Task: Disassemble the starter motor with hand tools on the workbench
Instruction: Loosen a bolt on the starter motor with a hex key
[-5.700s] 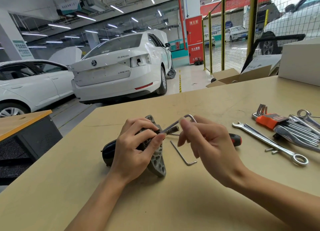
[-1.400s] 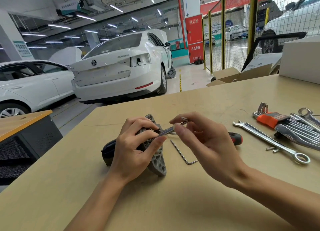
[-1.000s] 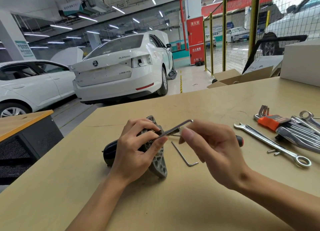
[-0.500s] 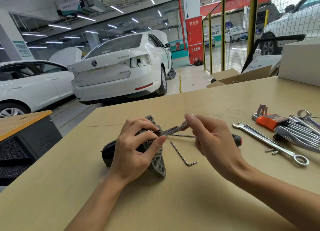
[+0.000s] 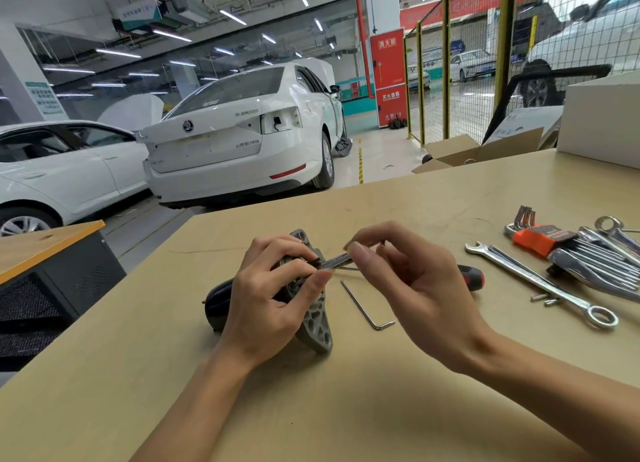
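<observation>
The starter motor (image 5: 313,326) lies on the workbench (image 5: 346,409), its black body to the left and its grey flange with holes facing me. My left hand (image 5: 273,302) is wrapped over the motor, thumb and fingers pressed near the flange's middle. A thin hex key (image 5: 335,262) runs from that spot up and to the right. My right hand (image 5: 408,288) pinches the key's outer end between thumb and fingertips. The key's tip is hidden under my left fingers.
A second hex key (image 5: 363,305) lies loose just right of the motor. A red-and-black screwdriver handle (image 5: 471,277) shows behind my right hand. Further right lie a long combination spanner (image 5: 540,285), two small screws (image 5: 543,299), an orange hex-key holder (image 5: 540,239) and more spanners (image 5: 609,264).
My right hand has kept twisting the hex key: its bent end swung up, over and back down between the frames. My left hand and the motor have stayed put.
</observation>
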